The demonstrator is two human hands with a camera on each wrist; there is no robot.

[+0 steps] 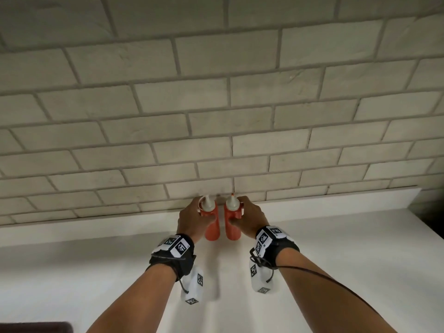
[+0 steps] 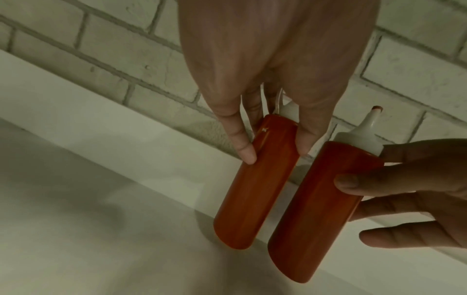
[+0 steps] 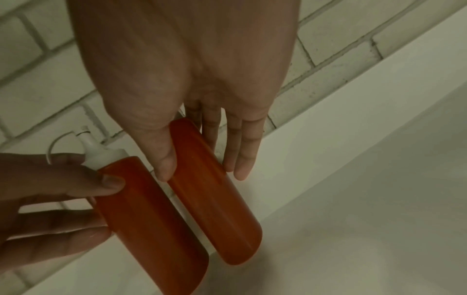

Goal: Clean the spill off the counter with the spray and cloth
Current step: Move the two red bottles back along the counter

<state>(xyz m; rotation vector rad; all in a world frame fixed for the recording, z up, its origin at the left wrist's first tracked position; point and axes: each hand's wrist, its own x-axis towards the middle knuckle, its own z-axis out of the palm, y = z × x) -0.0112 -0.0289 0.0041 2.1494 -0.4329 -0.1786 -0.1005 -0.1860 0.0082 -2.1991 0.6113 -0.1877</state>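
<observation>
Red squeeze bottles, one gripped in each hand, upright on white tabletop (image 1: 336, 260) at the brick wall (image 1: 216, 104).

Left hand (image 1: 192, 218) wraps left bottle (image 1: 212, 224), thumb and fingers pinching its upper body; right hand (image 1: 249, 216) grips right bottle (image 1: 232, 224) likewise. Bottles just beside each other at 12 o'clock from the wrists. Only the left wrist view shows the right bottle's red-stained nozzle tip (image 2: 377, 108); only the right wrist view shows the left bottle's cap tether loop (image 3: 54, 145). Spray, cloth and spill appear in no view.
</observation>
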